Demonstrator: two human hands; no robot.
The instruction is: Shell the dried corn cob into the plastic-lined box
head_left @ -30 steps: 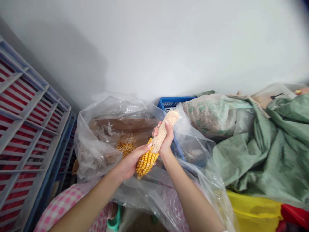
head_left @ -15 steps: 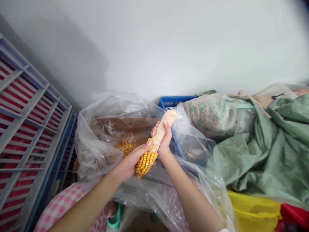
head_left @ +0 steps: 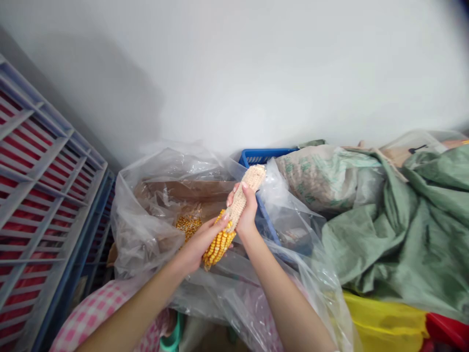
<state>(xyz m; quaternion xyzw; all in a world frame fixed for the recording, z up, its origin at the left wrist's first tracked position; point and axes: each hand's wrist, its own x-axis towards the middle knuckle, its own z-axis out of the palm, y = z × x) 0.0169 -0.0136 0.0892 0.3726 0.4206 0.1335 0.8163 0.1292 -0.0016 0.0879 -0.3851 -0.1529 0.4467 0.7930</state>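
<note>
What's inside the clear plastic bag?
Loose kernels show in the bag, plus a brown surface, perhaps seen through the plastic. The left hand and bag's folds hide the near part.

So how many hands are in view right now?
2: the left hand holds the yellow-kernelled corn, and the right hand is around the bare cob. Parts of both are hidden, but no third hand shows.
</note>
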